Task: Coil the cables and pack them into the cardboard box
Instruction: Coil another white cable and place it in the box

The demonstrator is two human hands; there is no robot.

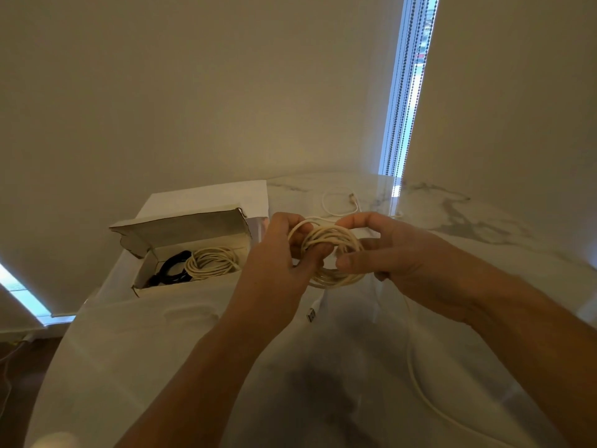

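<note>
1. Head camera looks down on both hands, raised above a marble table (468,227), working one cream cable coil (332,253) between them.
2. Left hand (277,263) is curled into the coil's left side: fingers hooked through the loops, thumb pressed against the strands. That's a firm grip on the coil.
3. Right hand (397,257) comes in from the other side, index finger arched over the top of the coil and thumb tucked underneath. It pinches the strands on the right edge.
4. Below the coil a USB plug (311,313) dangles just under the hands, hanging free over the table.
5. A loose tail of the same cream cable (412,360) drops from under the right hand and trails down across the table toward the bottom edge of the view.
6. Left of the hands sits the cardboard box (145,276), lid flap standing open at the back.
7. Inside it lie a packed cream cable coil (211,261) and a black cable (171,266), side by side and touching, black on the left.
8. Beyond the hands, a short white cable (339,202) lies in a loose loop on the marble, well apart from the box.
</note>
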